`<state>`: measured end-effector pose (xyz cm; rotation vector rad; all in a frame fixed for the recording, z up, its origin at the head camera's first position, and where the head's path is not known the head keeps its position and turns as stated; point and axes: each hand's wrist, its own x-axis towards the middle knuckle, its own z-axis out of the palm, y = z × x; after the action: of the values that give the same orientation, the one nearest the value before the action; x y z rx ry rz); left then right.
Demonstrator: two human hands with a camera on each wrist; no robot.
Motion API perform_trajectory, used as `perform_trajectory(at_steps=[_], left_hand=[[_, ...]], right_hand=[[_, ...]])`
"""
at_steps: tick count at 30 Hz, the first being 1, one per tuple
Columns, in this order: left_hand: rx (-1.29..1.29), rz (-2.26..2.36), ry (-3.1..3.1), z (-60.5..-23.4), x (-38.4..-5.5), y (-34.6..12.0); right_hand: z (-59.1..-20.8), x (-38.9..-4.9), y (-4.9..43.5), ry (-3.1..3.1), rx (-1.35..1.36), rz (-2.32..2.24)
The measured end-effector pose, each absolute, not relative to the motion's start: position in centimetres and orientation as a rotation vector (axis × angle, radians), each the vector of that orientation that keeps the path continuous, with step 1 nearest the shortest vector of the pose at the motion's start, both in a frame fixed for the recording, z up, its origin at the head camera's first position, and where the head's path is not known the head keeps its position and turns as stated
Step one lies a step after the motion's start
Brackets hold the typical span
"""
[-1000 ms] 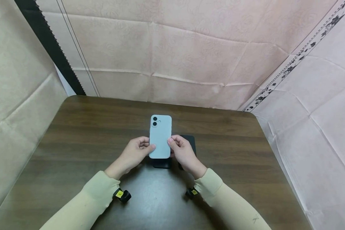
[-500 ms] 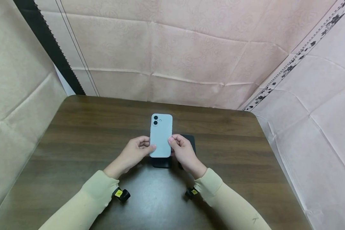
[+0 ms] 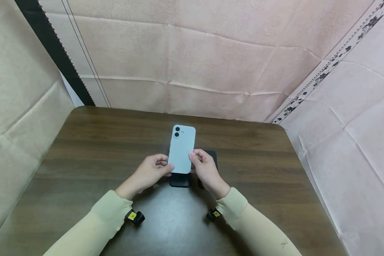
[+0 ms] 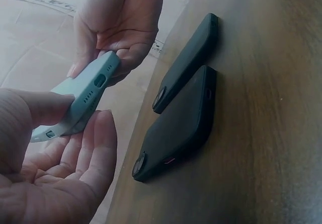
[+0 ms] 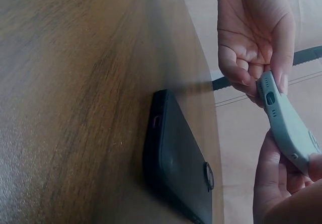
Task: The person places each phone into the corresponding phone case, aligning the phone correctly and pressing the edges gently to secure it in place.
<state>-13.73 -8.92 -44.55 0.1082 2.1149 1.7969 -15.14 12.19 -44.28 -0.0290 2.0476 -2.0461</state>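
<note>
A phone in a pale blue case (image 3: 183,149) is held over the table, its camera side facing the head camera and its top leaning right. My left hand (image 3: 149,173) pinches its lower left edge, thumb on the back and fingers underneath. On the opposite edge my right hand (image 3: 208,171) grips it between thumb and curled fingers. The left wrist view shows the port end of the blue case (image 4: 95,85), with a gap along its underside. Below lie two dark phones, one (image 3: 180,180) partly hidden under the blue one, the other (image 3: 213,156) partly behind my right hand.
The brown wooden table (image 3: 115,142) has rounded far corners. Pale cloth (image 3: 211,64) hangs behind it and at both sides. Each wrist wears a small black camera, the left one (image 3: 136,217) close over the tabletop.
The blue phone has shifted slightly up and right, and its top has tilted to the right. Both hands keep hold of it and have hardly moved; the dark phones have stayed put.
</note>
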Motion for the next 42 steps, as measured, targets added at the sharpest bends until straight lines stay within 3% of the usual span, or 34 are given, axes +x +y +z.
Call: perform_trajectory(at_steps=[7,33,42], left_hand=[[0.13,1.831,2.122,-44.7,-13.7,-9.0],[0.175,1.89,2.063,-45.1,-13.7,-9.2],[0.057,1.976,2.097,-44.1,-14.2,-9.4]], right_hand=[[-43.0,-15.0,12.1,2.019,-0.034,-2.007],[-44.0,-15.2,12.1,2.038,-0.054,-2.033],[-44.0,-15.1,11.8,2.059,-0.096,-1.95]])
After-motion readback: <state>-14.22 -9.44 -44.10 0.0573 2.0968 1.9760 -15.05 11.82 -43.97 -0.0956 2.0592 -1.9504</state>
